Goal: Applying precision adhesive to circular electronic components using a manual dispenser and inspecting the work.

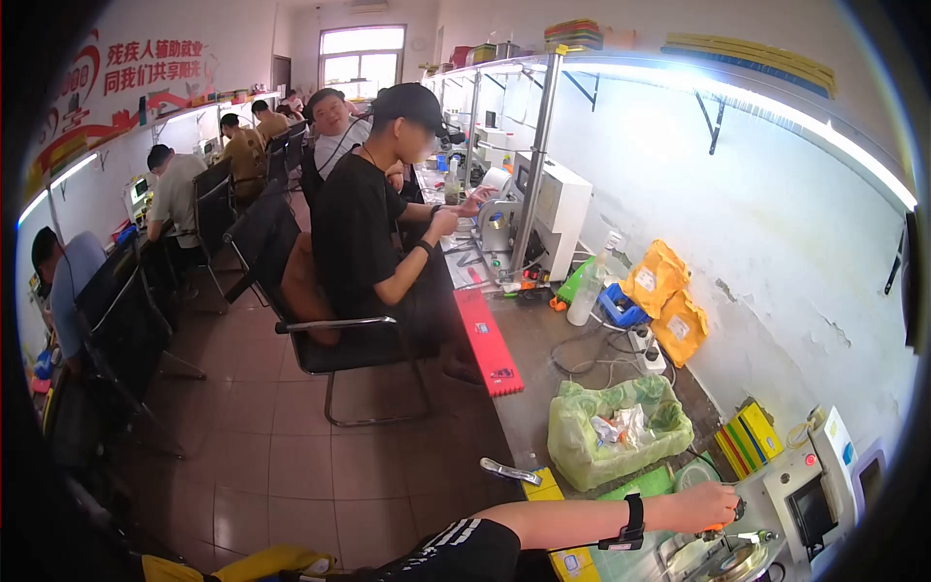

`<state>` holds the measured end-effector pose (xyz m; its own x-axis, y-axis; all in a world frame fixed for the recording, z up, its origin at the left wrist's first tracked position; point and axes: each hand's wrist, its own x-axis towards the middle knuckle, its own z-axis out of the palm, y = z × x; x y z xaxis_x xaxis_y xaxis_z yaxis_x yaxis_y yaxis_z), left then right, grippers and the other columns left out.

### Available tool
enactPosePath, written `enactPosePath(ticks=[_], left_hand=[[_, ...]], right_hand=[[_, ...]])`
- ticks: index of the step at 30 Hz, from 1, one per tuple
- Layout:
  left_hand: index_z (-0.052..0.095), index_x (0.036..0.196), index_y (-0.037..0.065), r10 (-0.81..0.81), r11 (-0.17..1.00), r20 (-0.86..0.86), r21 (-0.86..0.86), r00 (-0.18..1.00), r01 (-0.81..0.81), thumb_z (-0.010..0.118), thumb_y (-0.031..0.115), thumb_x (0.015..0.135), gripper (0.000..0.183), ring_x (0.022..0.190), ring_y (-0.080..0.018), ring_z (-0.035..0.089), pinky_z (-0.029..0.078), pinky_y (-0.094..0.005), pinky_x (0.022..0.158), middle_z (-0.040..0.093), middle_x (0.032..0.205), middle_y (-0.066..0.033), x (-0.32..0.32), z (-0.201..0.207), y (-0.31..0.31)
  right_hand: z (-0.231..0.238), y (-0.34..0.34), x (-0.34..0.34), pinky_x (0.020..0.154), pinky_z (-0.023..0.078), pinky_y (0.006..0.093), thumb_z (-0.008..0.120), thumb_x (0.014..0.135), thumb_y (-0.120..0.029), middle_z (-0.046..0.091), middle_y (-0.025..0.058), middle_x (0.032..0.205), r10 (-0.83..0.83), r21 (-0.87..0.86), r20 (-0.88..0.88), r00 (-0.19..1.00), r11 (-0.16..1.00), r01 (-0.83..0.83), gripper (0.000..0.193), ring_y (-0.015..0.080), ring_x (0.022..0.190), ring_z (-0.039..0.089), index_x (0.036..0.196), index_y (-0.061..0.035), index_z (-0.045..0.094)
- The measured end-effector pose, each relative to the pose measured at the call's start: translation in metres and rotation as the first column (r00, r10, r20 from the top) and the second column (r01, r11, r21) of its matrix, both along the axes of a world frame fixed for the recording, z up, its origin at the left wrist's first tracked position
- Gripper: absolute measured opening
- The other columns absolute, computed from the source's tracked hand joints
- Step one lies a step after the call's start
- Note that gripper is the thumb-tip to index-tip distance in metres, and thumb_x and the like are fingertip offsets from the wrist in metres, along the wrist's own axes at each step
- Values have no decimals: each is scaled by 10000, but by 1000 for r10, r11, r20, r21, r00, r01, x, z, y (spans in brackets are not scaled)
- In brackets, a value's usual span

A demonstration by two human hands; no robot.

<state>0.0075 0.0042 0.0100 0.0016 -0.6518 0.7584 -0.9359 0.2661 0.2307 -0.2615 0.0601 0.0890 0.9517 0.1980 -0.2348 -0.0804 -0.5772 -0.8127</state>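
My left arm, in a black sleeve with white stripes and a black wristband (632,524), reaches across the bench to the right. Curled fingers close my left hand (700,508) around a small dark and orange thing (740,508), mostly hidden by the hand. Just below the hand stands a bench machine with a round metal reel (739,563). Beside it is a white unit with a dark screen (811,512) and a red button. A clear round dish (694,473) lies behind the hand. My right hand does not show.
A bin lined with a green bag (621,456) holds scraps. Yellow slabs (749,436) lean by the wall. Beyond are a long red box (488,341), a clear bottle (586,296), orange packets (669,301) and cables. A co-worker in black (364,213) sits at the bench.
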Motion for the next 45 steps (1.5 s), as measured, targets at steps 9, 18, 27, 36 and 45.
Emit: enactPosePath(ticks=[9, 18, 27, 36, 45], left_hand=[[613, 815, 33, -136, 991, -93, 3, 986, 137, 704, 79, 851, 108, 1004, -234, 468, 436, -369, 879, 434, 1045, -94, -11, 19, 25], [542, 878, 34, -341, 858, -788, -37, 513, 512, 652, 95, 955, 147, 727, -117, 496, 443, -283, 653, 411, 1050, -42, -11, -4, -14], [536, 886, 40, -393, 829, -788, -81, 473, 554, 627, 71, 965, 125, 789, -118, 519, 447, -278, 684, 406, 1051, -44, -12, -5, -15], [539, 885, 44, -424, 821, -771, -105, 475, 562, 637, 75, 959, 126, 797, -109, 509, 424, -274, 667, 400, 1044, -33, -11, -4, -16], [641, 873, 37, -371, 801, -792, -9, 484, 599, 690, 102, 931, 100, 726, -81, 508, 405, -259, 635, 624, 882, 6, -6, 6, -3]], right_hand=[[-1, 2, -19, 719, 547, 388, 664, 998, -149, 750, 216, 938, 2, -41, 1, 1000, 999, -2, 211, 286, 797, 725, 1133, 4, 720], [3, -10, -18, 711, 543, 400, 670, 998, -173, 744, 224, 914, -8, -51, -35, 999, 999, 6, 222, 303, 791, 724, 1136, -8, 723], [8, -15, 6, 692, 538, 395, 661, 1008, -188, 735, 235, 904, -46, -65, -103, 994, 997, 39, 222, 300, 775, 726, 1143, -23, 724], [7, -17, 9, 713, 547, 397, 657, 1009, -183, 738, 234, 933, -74, -94, -107, 991, 994, 64, 215, 351, 829, 736, 1144, -28, 717], [-6, -26, -7, 687, 530, 382, 657, 1011, -190, 729, 224, 885, -121, -98, -185, 975, 990, 104, 223, 262, 755, 696, 1143, -21, 716]])
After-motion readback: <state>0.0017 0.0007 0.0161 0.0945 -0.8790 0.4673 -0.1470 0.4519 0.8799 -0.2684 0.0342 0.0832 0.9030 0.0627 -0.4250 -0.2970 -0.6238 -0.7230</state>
